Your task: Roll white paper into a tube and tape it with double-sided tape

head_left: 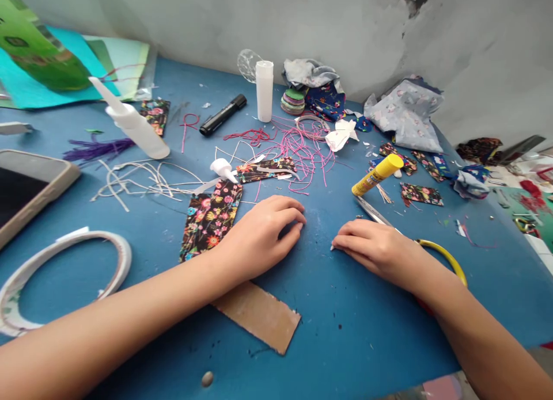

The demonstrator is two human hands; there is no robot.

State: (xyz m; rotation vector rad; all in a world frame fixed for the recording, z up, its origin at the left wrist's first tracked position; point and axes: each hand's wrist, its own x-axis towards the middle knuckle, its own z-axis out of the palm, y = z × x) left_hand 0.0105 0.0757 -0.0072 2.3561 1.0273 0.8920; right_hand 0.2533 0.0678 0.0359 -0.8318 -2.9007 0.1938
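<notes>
A left hand (pixel 273 232) and a right hand (pixel 374 244) are being held at a blue table (pixel 337 342).
The left is being held loosely curled, the right with fingers (pixel 353 239) together; whether anything is being pinched cannot be told. By the left forearm (pixel 142 316), floral cloth (pixel 212 218) and a cardboard strip (pixel 261 316) are being partly covered; by the right hand, yellow-handled scissors (pixel 444 252) are being overlapped.

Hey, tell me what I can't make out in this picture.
All in the head view:
Scissors: partly hidden by the right hand and right arm.
Cardboard: upper end hidden by the left arm.
Phone: cut off by the left edge.
Green package: cut off at top and left; print blurred.
White speck at the right fingertips: too small to identify.
</notes>
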